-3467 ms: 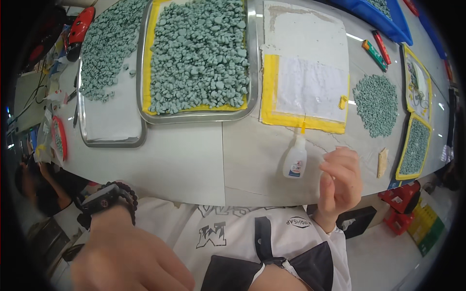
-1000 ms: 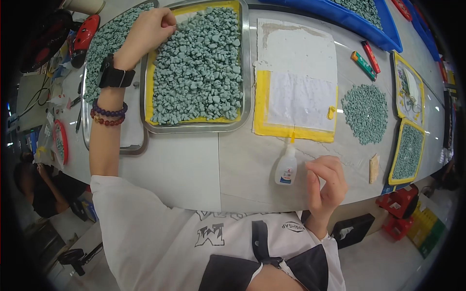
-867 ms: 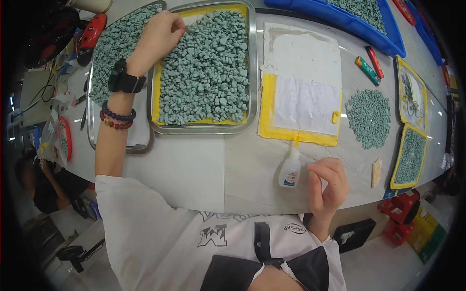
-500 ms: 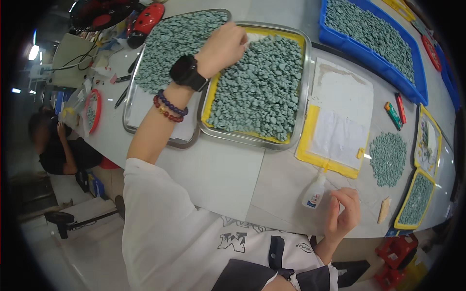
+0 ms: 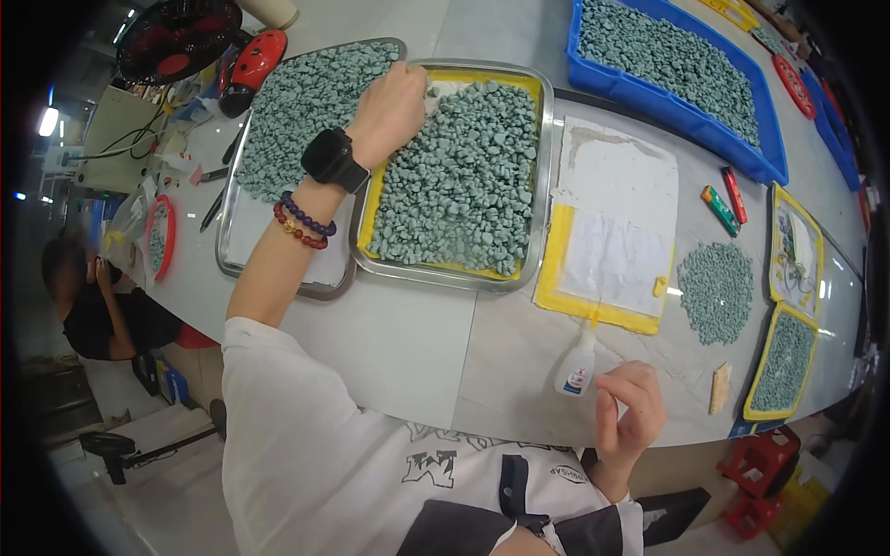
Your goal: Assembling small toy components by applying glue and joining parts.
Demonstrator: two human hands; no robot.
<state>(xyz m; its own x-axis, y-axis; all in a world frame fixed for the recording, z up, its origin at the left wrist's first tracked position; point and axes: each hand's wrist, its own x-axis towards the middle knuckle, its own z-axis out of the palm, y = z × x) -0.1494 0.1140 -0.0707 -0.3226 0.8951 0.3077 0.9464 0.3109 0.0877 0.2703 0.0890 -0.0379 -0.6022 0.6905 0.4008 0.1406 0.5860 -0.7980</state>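
Tabletop, blue bin near tray

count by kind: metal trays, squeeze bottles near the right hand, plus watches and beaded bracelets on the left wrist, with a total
Metal trays: 2
Squeeze bottle: 1
Black wristwatch: 1
Beaded bracelets: 2
Total: 6

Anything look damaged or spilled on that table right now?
The white rectangular board has a rough greyish patch near its far edge, as if worn. The round heap of small grey-green stones lies directly on the pale grey table without a tray, though its compact shape suggests placement rather than spillage.
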